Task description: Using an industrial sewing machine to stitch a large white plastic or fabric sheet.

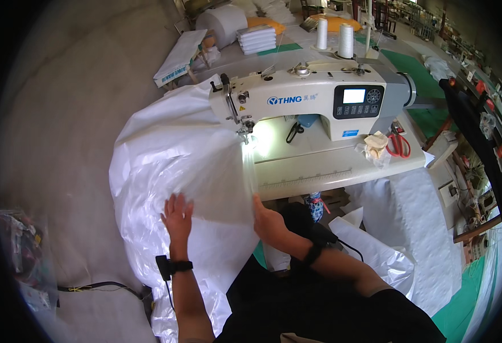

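A large white, shiny plastic sheet (154, 166) drapes over the left of the sewing table and hangs down towards me. Its right edge runs up in a taut fold under the needle of a white sewing machine (314, 91), whose lamp is lit. My left hand (178, 216) lies on the sheet with its fingers spread. My right hand (270, 226) is closed at the sheet's right edge, just in front of the table's front edge, pinching it; part of its grip is hidden. Both wrists wear black straps.
Red-handled scissors (398, 146) and a crumpled beige scrap (376, 144) lie on the table's right. Two white thread cones (346, 41) stand behind the machine. More white sheeting (405, 223) hangs at the right. A bag of odds and ends (25, 251) sits at far left.
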Available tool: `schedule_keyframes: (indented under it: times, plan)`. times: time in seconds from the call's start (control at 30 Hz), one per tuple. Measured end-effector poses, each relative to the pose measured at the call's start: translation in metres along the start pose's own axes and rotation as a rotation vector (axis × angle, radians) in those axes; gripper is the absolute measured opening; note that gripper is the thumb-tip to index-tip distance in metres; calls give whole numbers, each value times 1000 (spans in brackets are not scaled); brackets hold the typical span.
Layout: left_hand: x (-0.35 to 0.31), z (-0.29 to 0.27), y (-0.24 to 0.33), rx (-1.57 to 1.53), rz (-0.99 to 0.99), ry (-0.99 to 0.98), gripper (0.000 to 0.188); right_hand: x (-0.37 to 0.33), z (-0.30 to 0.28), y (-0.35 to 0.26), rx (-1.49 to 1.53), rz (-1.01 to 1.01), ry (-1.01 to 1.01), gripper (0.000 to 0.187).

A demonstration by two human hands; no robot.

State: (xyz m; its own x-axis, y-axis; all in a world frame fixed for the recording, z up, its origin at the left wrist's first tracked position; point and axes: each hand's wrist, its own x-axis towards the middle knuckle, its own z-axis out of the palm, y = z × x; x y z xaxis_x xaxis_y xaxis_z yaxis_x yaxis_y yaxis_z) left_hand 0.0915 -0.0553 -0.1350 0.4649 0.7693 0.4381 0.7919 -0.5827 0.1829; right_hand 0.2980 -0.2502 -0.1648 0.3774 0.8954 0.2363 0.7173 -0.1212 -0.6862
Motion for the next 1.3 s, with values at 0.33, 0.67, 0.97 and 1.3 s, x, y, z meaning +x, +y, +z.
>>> schedule_keyframes:
  times: [0.33,0.67,0.97,1.3]
  plan:
    - [76,19,-31,55,-133,-252,55,58,-10,-12,-9,120,-36,57]
    - [135,33,-16,29,-161,-277,57,70,-20,-16,155,239,-116,59]
    - [177,46,-18,52,-230,-330,59,62,-21,-18,145,256,-129,62]
    - [-8,-29,115,-600,322,-114,11,10,-19,-13,371,346,-13,56]
